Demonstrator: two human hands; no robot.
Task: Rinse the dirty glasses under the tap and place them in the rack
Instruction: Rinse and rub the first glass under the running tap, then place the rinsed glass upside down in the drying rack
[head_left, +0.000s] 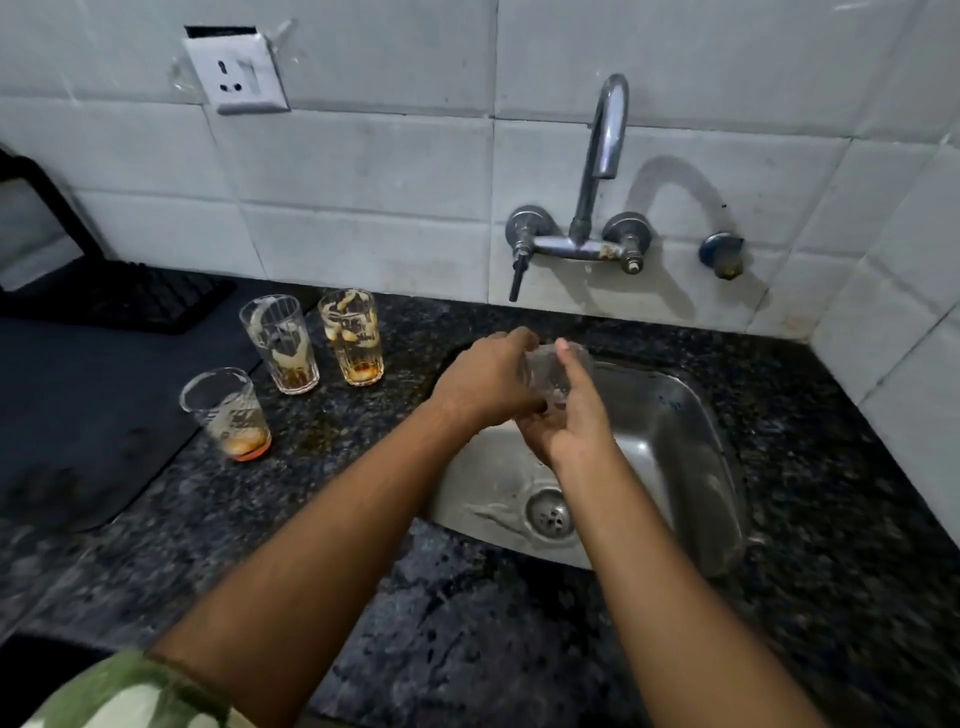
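**Both hands hold one clear glass over the sink, below and in front of the tap spout**

A clear drinking glass (553, 371) is held over the steel sink (675, 431), gripped between two bare hands. It is blurred and partly hidden, so its tilt is hard to read; its long axis seems to run from the near hand up and away toward the wall, and I cannot tell which end is the mouth. The left hand (483, 382) wraps over it from the left, fingers curled closed around its side. The right hand (569, 415) cups it from below and the right, fingers curved up along the far side, thumb raised. Both hands are closed on this one glass.

The tap spout (608, 124) hangs above and slightly right of the glass, farther back toward the tiled wall. No stream of water is visible. A rinse would likely mean lifting the glass up and back, mouth turned toward the spout.

To the left, on the dark speckled counter (467, 623), three dirty glasses stand upright with amber dregs: one nearest (228, 413), two behind (280, 343) and (352, 336). They lie on the left hand's side, well apart from the sink. Beyond them sits a dark ridged tray (119, 296), possibly the rack.
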